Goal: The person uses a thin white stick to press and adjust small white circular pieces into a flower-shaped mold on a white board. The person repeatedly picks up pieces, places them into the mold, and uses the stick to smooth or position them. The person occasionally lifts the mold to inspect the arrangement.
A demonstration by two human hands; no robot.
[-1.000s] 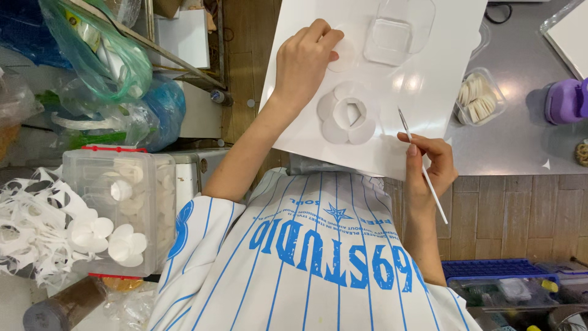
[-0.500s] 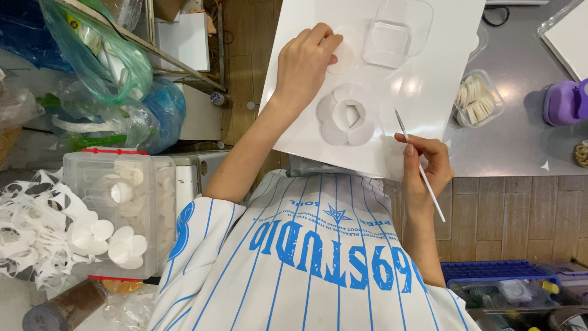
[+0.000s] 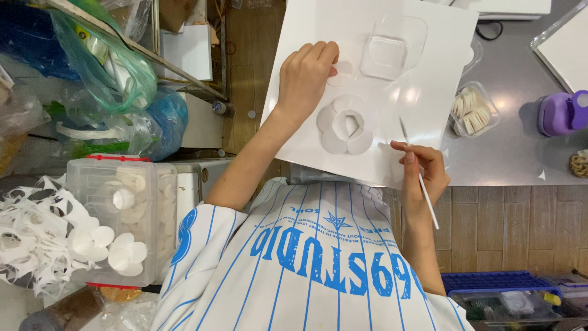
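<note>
My left hand (image 3: 304, 76) lies flat on a white sheet (image 3: 429, 104), fingertips pressing a round white paper disc (image 3: 340, 66). Just below it sits a flower shape (image 3: 345, 123) made of overlapping white paper discs. My right hand (image 3: 424, 170) is at the sheet's near edge, pinching a thin white stick (image 3: 418, 175) whose tip points toward the flower's right side. A clear, shallow plastic tray (image 3: 393, 46) rests on the sheet above the flower.
A small clear tub of white discs (image 3: 471, 110) and a purple punch (image 3: 560, 113) stand on the grey table at right. At left are a clear box of paper discs (image 3: 122, 214), a heap of punched paper scrap (image 3: 27, 245) and plastic bags (image 3: 110, 67).
My right hand has shifted slightly up and left, bringing the stick's tip closer to the paper flower. My left hand has stayed on the disc.
</note>
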